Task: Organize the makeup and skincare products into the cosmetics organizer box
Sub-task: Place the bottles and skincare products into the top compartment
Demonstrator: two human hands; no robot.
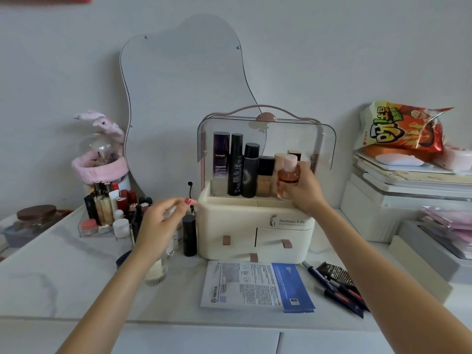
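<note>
The right hand (305,186), its fingers curled around a small pink-capped bottle (288,172) at the right end of the row in the organizer box (255,226), should lower it upright beside the foundation bottle (265,176), while the left hand (163,221) hovers with loosely bent fingers, holding nothing.

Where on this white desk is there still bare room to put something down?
Bare room: the white desk's front left, before the clear lipstick tray. Crowded: left of the cream organizer box; in front, the blue-and-white sheet mask packet and dark pens.
</note>
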